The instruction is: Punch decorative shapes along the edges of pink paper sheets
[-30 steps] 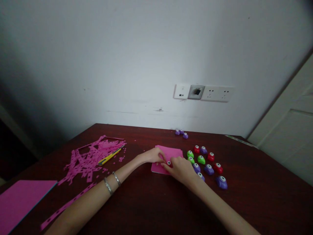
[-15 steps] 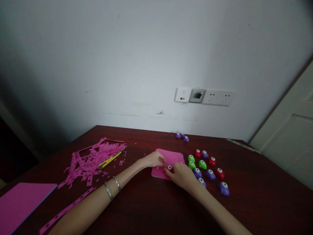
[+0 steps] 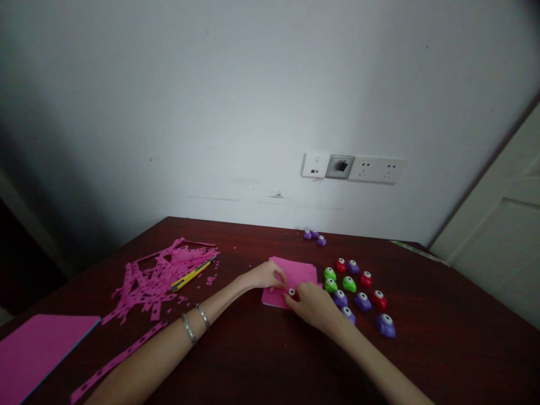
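Observation:
Above a stack of square pink paper (image 3: 295,269), my right hand (image 3: 312,301) is closed around a small red craft punch (image 3: 292,292) with a white top. My left hand (image 3: 268,275) reaches in from the left with thumb and fingers pinched close to the punch. A bit of pink paper seems to be between those fingers, though pink on pink makes it hard to tell. Right of the stack stand several more punches: green (image 3: 349,283), red (image 3: 378,300) and purple (image 3: 385,325). Most of the held punch is hidden behind my right hand.
Pink paper scraps (image 3: 156,275) are heaped at left, with a yellow utility knife (image 3: 192,275) lying beside them. A larger pink sheet stack (image 3: 42,351) and a punched strip (image 3: 113,363) lie nearer. Three purple punches (image 3: 315,234) stand by the wall, below the sockets (image 3: 375,170).
Both hands stay at the paper stack almost unmoved. The red punch and my right fingers have shifted very slightly. Everything else looks the same.

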A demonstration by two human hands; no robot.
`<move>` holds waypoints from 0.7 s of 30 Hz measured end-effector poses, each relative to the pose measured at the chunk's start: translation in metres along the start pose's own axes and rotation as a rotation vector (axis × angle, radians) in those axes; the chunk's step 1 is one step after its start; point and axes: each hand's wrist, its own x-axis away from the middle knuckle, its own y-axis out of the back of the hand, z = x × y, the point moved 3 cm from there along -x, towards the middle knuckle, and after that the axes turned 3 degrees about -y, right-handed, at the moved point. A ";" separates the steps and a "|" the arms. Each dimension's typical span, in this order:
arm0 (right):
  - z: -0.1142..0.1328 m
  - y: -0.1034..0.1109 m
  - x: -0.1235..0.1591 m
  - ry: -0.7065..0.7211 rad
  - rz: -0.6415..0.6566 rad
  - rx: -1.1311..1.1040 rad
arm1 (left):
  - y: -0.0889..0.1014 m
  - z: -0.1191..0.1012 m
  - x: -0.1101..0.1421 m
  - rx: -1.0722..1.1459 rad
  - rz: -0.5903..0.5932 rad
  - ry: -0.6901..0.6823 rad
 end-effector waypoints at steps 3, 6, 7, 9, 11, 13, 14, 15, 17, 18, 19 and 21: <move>0.001 0.003 0.001 -0.004 -0.011 0.032 | 0.008 -0.004 0.001 0.027 -0.025 0.049; 0.000 0.006 0.000 0.004 -0.040 0.060 | 0.026 -0.005 0.003 0.044 -0.211 0.196; 0.000 0.007 -0.001 0.006 -0.055 0.070 | 0.032 -0.005 0.005 0.045 -0.271 0.235; 0.000 0.010 -0.001 0.011 -0.089 0.091 | 0.040 -0.006 0.006 0.061 -0.323 0.275; 0.001 0.014 -0.001 0.018 -0.115 0.114 | 0.039 -0.007 0.007 0.134 -0.303 0.281; 0.002 0.017 0.000 0.026 -0.123 0.124 | 0.034 -0.010 0.007 0.237 -0.262 0.254; 0.003 0.019 0.000 0.028 -0.123 0.124 | 0.030 -0.012 0.007 0.279 -0.240 0.233; 0.004 0.020 0.000 0.030 -0.121 0.121 | 0.026 -0.013 0.007 0.306 -0.221 0.219; 0.005 0.021 0.001 0.033 -0.117 0.114 | 0.020 -0.015 0.007 0.322 -0.198 0.211; 0.006 0.021 0.001 0.035 -0.115 0.112 | 0.018 -0.015 0.006 0.324 -0.191 0.213; 0.006 0.021 0.001 0.037 -0.115 0.112 | 0.016 -0.015 0.006 0.328 -0.186 0.214; 0.005 0.020 0.000 0.039 -0.120 0.114 | 0.015 -0.015 0.006 0.342 -0.185 0.208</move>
